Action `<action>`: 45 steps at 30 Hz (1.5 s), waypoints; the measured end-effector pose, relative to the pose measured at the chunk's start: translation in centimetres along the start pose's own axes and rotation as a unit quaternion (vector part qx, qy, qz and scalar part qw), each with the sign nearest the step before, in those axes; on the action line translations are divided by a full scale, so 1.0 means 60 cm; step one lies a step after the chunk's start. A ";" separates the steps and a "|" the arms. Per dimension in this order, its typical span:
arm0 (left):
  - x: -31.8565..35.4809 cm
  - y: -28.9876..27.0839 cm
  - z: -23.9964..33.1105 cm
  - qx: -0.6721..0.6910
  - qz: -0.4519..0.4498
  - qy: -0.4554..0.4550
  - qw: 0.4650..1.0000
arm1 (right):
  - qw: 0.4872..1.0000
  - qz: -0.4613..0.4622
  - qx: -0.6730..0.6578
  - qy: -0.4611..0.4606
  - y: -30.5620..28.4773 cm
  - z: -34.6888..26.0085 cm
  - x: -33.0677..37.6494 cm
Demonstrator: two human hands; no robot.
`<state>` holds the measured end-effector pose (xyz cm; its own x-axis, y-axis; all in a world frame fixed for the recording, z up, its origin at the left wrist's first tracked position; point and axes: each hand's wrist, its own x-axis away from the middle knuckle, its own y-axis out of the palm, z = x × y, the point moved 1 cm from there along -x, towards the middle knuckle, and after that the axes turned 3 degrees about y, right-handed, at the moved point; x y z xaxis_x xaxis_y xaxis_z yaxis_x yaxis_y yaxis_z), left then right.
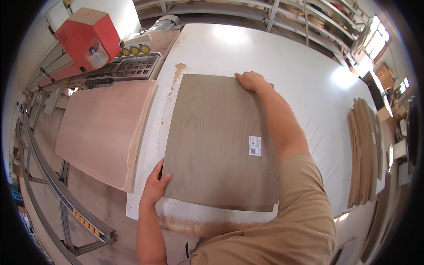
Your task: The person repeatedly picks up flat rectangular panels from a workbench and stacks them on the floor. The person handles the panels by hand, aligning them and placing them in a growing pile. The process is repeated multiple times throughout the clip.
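A grey-brown wood-grain panel (212, 137) lies flat on a big white table (287, 66). A small white sticker (255, 145) sits near its right edge. My left hand (155, 184) grips the panel's near left corner, thumb on top. Reaching across the board, my right hand (251, 81) holds its far right corner. More sheets of the same kind seem to lie under it, showing at the near edge.
A pinkish plywood board (101, 128) rests on a machine bed to the left, with a red machine housing (86, 35) behind it. A fan of narrow wood strips (364, 150) lies at the table's right. Metal rails (53, 190) run along the floor at left. Shelving stands at the back.
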<state>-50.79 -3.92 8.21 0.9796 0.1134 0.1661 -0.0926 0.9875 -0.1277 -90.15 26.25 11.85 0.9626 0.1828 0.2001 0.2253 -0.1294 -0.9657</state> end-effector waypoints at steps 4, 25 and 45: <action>0.082 0.006 -0.055 0.034 0.185 0.007 0.982 | 1.000 0.001 -0.007 0.016 -0.007 -0.004 0.010; 0.485 0.259 -0.110 0.396 0.363 -0.100 0.838 | 0.998 0.046 -0.005 -0.031 0.116 0.034 0.440; 0.661 0.230 -0.144 0.411 0.370 -0.091 0.828 | 0.760 -0.309 -0.548 -0.160 0.184 0.084 0.558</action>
<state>-11.68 13.28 4.58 0.5638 0.6624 0.4933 -0.8192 0.3725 0.4362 -56.21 35.85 7.04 0.5746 0.7445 0.3399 0.7793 -0.6246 0.0505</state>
